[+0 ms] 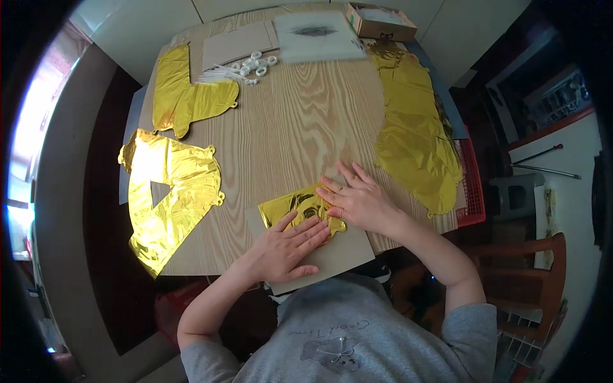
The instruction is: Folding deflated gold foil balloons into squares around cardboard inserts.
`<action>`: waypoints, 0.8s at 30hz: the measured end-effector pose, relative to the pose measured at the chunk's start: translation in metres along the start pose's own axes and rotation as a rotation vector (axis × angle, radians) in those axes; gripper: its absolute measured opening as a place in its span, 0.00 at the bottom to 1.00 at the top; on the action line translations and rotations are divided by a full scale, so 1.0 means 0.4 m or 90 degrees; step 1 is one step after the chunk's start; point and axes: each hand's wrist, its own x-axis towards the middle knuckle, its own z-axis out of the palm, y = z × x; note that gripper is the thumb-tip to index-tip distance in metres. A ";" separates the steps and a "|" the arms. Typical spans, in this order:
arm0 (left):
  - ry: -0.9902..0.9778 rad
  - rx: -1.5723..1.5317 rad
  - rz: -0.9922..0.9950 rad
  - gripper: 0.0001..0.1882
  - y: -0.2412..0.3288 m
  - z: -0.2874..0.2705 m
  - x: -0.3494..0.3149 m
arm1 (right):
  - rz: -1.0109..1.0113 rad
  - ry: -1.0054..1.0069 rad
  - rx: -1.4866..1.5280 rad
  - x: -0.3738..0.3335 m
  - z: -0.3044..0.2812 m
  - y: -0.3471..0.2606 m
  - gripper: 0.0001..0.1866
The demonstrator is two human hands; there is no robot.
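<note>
A folded gold foil balloon (281,207) lies on a grey-beige board (348,252) at the table's near edge. My left hand (290,249) rests flat across its near part, fingers stretched out and pointing to the far right. At the balloon's right end, my right hand (361,201) lies with its fingers spread, some of them on the foil and others past its far edge. Both palms hide part of the foil. Nothing is gripped in either hand.
Flat gold foil balloons lie at the left: a number-four shape (191,169) and an L-shaped one (195,99). More foil balloons (418,127) line the right edge. Farther back are white rings (258,60), white sticks (220,75), cardboard sheets (236,43), clear bags (319,48) and a box (383,29).
</note>
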 end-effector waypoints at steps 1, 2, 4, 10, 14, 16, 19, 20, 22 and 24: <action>0.010 0.005 0.003 0.41 0.004 0.001 -0.004 | 0.000 0.004 -0.004 -0.001 0.001 -0.001 0.27; 0.005 0.003 0.001 0.40 0.009 -0.002 -0.007 | -0.001 0.007 -0.009 -0.002 0.002 -0.001 0.27; -0.006 -0.001 -0.005 0.39 0.023 -0.015 -0.014 | -0.004 0.012 -0.020 -0.006 0.004 -0.001 0.28; 0.033 -0.229 -0.101 0.37 -0.034 -0.097 -0.016 | 0.015 -0.050 0.035 -0.011 -0.016 0.000 0.37; 0.104 0.055 -0.094 0.35 -0.144 -0.090 0.065 | 0.014 -0.079 0.024 -0.012 -0.022 -0.005 0.41; 0.072 0.095 -0.085 0.35 -0.162 -0.064 0.083 | 0.016 -0.079 0.022 -0.015 -0.012 -0.006 0.42; 0.064 0.144 -0.103 0.33 -0.141 -0.040 0.068 | 0.011 -0.072 0.008 -0.016 -0.010 -0.005 0.42; 0.061 0.169 -0.106 0.33 -0.135 -0.034 0.063 | 0.017 -0.076 0.014 -0.024 -0.009 -0.010 0.41; 0.038 0.152 -0.106 0.33 -0.117 -0.036 0.058 | 0.015 -0.071 0.020 -0.020 -0.013 -0.006 0.41; 0.024 0.153 -0.092 0.32 -0.108 -0.035 0.052 | 0.011 -0.058 0.022 -0.023 -0.009 -0.004 0.41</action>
